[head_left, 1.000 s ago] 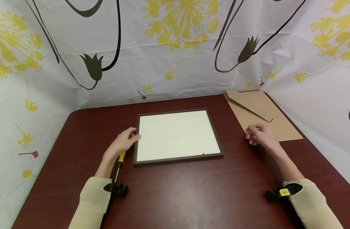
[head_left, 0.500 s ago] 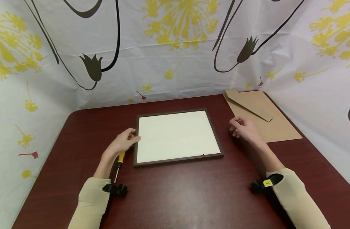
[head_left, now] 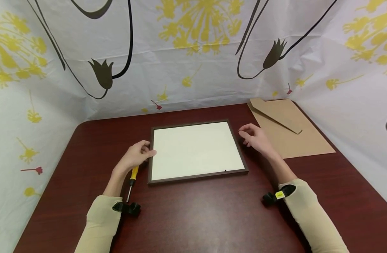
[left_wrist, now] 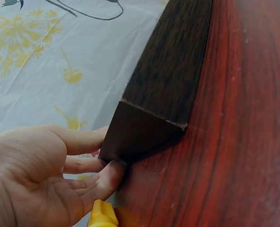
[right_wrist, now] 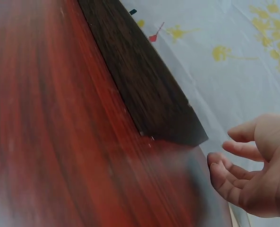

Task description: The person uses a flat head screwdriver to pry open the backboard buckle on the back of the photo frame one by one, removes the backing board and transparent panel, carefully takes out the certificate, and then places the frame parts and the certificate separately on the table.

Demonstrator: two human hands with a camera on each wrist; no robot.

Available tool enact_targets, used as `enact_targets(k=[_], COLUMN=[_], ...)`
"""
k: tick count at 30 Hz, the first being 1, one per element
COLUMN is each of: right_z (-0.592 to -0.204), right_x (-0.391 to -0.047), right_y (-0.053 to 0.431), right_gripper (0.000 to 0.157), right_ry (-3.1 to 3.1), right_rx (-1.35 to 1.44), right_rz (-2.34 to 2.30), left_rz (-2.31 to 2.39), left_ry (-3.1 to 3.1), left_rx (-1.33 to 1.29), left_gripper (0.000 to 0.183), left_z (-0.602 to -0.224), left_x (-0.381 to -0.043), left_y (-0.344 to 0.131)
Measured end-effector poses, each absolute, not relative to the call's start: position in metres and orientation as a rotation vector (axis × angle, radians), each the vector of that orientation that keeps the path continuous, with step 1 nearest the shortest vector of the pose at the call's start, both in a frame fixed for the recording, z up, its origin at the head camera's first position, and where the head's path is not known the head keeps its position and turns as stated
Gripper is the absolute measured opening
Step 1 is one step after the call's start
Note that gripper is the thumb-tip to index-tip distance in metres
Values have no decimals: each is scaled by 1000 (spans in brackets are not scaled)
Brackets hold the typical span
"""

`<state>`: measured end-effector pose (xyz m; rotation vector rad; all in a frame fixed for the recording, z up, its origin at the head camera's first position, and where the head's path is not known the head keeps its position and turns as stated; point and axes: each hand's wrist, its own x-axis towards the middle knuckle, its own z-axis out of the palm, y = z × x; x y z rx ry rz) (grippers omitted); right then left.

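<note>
A dark brown picture frame with a white panel inside lies flat on the table. My left hand grips its left side, thumb over the top edge. Close up in the left wrist view, the fingers of my left hand curl at the bottom of the frame's side. My right hand hovers just off the frame's right side, fingers loosely bent and holding nothing. A gap shows between this right hand and the frame corner in the right wrist view.
A yellow-handled screwdriver lies beside my left wrist. At the back right of the dark red table is a brown backing board with a folded stand flap. A patterned white cloth hangs behind and at the sides.
My right hand has moved left from over the backing board to beside the frame's right side. The left hand keeps its place on the frame, which has hardly moved.
</note>
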<state>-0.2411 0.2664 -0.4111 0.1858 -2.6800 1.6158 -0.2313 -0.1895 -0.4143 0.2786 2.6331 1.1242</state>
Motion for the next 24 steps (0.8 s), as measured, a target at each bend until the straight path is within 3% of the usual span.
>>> enact_targets(k=[12, 24], right_z=[-431, -429], right_x=[-267, -278], right_y=[248, 241], right_gripper=[44, 72], right_ry=[-2864, -2990], right_rx=[266, 434], right_rz=[1291, 1124], left_rz=[1177, 1086], left_ry=[2666, 2732], left_rx=[329, 485], left_gripper=[63, 67], left_z=[-417, -421], left_x=[-232, -235], left_y=[-187, -184])
